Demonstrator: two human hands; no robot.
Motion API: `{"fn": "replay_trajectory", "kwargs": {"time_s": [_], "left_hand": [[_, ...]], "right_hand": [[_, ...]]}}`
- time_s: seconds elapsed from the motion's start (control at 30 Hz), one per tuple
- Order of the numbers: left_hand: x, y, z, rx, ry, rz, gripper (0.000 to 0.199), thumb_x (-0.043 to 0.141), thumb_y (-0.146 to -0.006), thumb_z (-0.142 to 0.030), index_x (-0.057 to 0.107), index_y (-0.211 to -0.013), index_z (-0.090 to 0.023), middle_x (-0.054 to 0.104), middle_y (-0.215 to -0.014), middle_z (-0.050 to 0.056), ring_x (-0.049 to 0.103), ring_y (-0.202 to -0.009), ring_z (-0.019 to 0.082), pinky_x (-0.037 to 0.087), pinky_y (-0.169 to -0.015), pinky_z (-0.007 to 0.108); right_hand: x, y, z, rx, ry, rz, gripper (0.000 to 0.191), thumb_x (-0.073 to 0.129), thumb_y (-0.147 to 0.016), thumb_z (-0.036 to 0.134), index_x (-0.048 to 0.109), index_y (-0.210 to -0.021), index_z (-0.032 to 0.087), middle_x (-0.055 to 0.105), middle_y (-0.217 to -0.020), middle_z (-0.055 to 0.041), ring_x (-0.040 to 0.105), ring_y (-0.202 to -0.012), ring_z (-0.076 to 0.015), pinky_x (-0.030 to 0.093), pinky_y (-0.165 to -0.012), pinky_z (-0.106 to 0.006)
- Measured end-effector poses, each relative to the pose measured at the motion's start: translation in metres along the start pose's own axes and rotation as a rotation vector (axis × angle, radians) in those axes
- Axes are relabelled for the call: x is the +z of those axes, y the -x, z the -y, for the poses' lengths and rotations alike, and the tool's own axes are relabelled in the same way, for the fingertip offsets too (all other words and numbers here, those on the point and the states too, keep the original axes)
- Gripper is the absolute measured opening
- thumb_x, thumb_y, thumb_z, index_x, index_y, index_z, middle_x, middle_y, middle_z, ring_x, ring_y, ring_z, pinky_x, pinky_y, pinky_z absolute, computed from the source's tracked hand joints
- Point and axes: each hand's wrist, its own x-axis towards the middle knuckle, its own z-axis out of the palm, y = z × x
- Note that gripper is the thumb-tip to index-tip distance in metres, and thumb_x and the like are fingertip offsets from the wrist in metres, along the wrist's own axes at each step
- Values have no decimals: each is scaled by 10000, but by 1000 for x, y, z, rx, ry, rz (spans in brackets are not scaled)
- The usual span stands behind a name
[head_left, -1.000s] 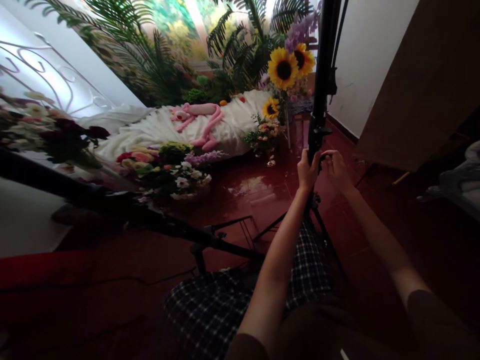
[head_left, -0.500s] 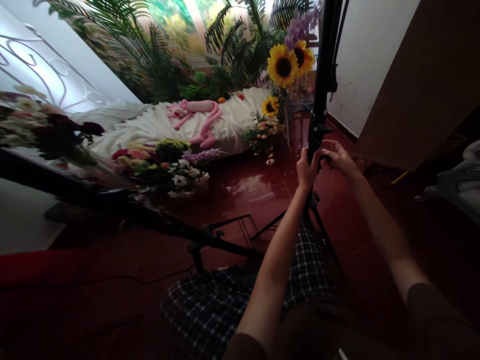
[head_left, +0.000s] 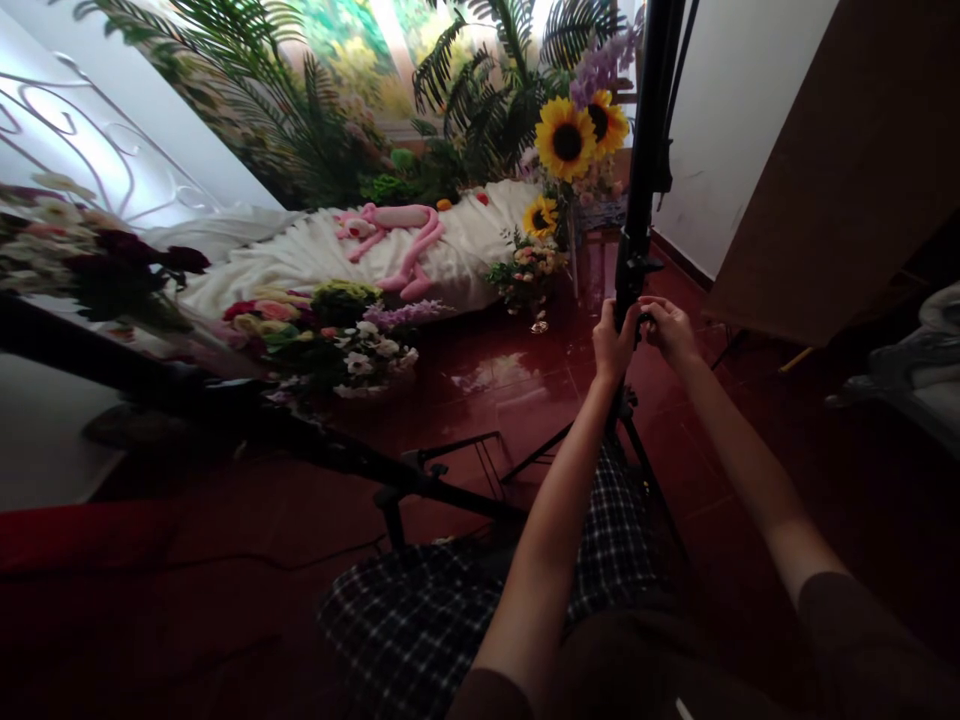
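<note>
A black light stand (head_left: pixel 640 190) rises in front of me, its upper end out of view and its legs spread on the floor below. My left hand (head_left: pixel 613 340) is wrapped round its pole. On the right side of the pole, a small dark knob (head_left: pixel 643 321) sticks out at the same height. My right hand (head_left: pixel 670 328) pinches this knob between thumb and fingers. Another knob (head_left: pixel 646 264) sits higher on the pole, untouched.
A second black stand (head_left: pixel 300 425) slants across the left side. Behind are a white draped platform (head_left: pixel 480 250) with a pink plush toy (head_left: pixel 409 222), flower arrangements (head_left: pixel 360 350) and sunflowers (head_left: pixel 564 140). A brown panel (head_left: pixel 780 200) leans at right. A cable (head_left: pixel 300 565) crosses the red floor.
My right hand's fingers have closed in on the knob and the wrist has turned, with the forearm shifting slightly left. My left hand keeps its hold on the pole.
</note>
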Motion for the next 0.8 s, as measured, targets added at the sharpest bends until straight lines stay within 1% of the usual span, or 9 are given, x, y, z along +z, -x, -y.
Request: {"fn": "replay_trajectory", "kwargs": {"time_s": [0.1, 0.23, 0.33, 0.43, 0.6, 0.67, 0.73, 0.8], "left_hand": [[-1, 0, -1, 2, -13, -7, 348, 549, -910, -570, 589, -954, -227, 587, -665, -24, 574, -569, 117, 421, -569, 243], [-2, 1, -4, 18, -30, -17, 377, 545, -906, -588, 587, -943, -215, 590, -659, -23, 570, -577, 116, 421, -594, 241], [-2, 1, -5, 14, -35, -15, 426, 529, -897, -622, 595, -957, -206, 614, -681, -14, 584, -593, 119, 425, -601, 239], [-2, 1, -6, 8, -34, -8, 490, 510, -877, -673, 599, -970, -200, 626, -699, -6, 591, -601, 127, 429, -598, 242], [-5, 2, -9, -18, -10, 18, 563, 487, -848, -734, 590, -969, -194, 625, -712, 16, 622, -650, 149, 449, -644, 263], [-6, 3, -8, -22, 13, 37, 556, 492, -854, -724, 590, -990, -194, 636, -737, 24, 635, -688, 156, 468, -681, 274], [-6, 5, -6, -13, 47, 58, 533, 492, -876, -695, 588, -1045, -199, 657, -802, 38, 645, -734, 160, 486, -706, 283], [-7, 10, -3, 1, 69, 65, 497, 490, -907, -649, 578, -1121, -210, 680, -921, 61, 660, -820, 167, 508, -750, 290]], "right_hand": [[-1, 2, -4, -57, 25, 13, 273, 724, -701, 399, 599, -853, 210, 500, -534, 73, 434, -416, -69, 309, -405, -211], [-4, 4, -13, -158, 24, -14, 337, 739, -713, 490, 583, -815, 209, 546, -585, 51, 476, -448, -72, 349, -428, -208], [-4, 6, -22, -270, 53, -36, 363, 681, -771, 556, 567, -817, 215, 545, -582, 54, 489, -462, -74, 366, -444, -200], [-1, 5, -30, -368, 76, -70, 384, 600, -825, 601, 538, -813, 222, 521, -583, 65, 491, -471, -74, 352, -444, -188], [12, -5, -38, -446, 112, -211, 417, 478, -899, 595, 490, -722, 218, 483, -604, 62, 467, -483, -71, 353, -465, -197], [17, -10, -39, -455, 113, -290, 436, 429, -936, 568, 439, -667, 225, 446, -572, 64, 447, -480, -80, 355, -480, -211], [20, -14, -41, -454, 101, -350, 427, 409, -965, 519, 391, -649, 233, 414, -552, 68, 428, -490, -89, 355, -505, -221], [20, -16, -41, -425, 104, -280, 407, 392, -988, 477, 352, -661, 239, 385, -557, 75, 399, -509, -88, 348, -528, -218]]}}
